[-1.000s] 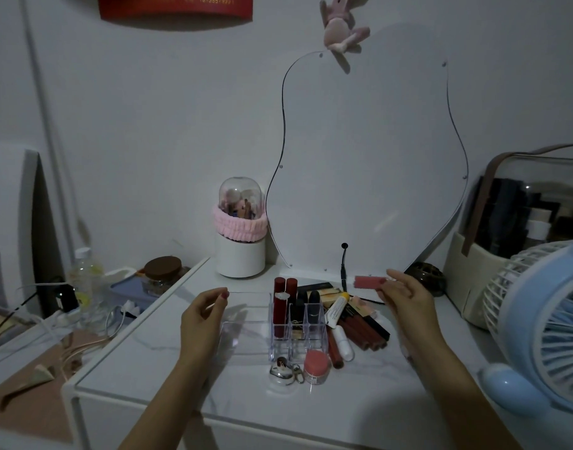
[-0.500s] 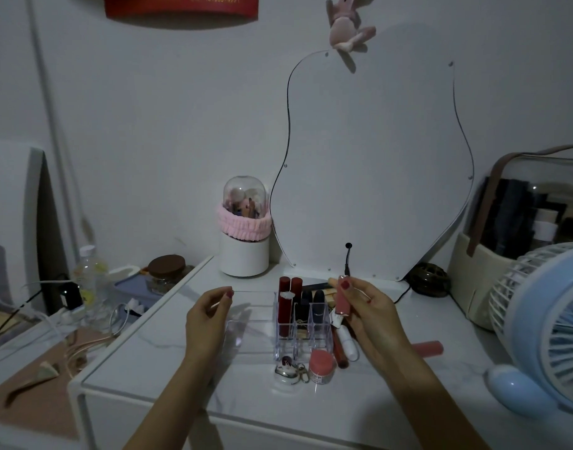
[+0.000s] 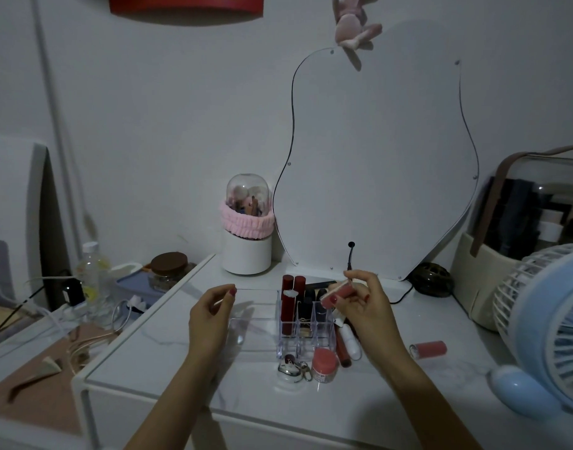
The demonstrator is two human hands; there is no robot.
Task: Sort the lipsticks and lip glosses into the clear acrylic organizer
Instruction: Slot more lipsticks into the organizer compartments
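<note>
The clear acrylic organizer stands on the white table, its right-hand slots holding several dark red and black lipsticks. My left hand rests against the organizer's left end, fingers curled on its edge. My right hand holds a pink lip gloss tube tilted above the organizer's right slots. More tubes lie just right of the organizer, partly hidden by my right hand. A pink lipstick lies alone farther right.
A pink-lidded jar and a metal keyring sit in front of the organizer. A white brush holder and a mirror stand behind. A blue fan and a storage box crowd the right side.
My right hand carried the pink tube from the right over to the organizer and tilted it above the right slots. A pink lipstick now lies alone on the table to the right.
</note>
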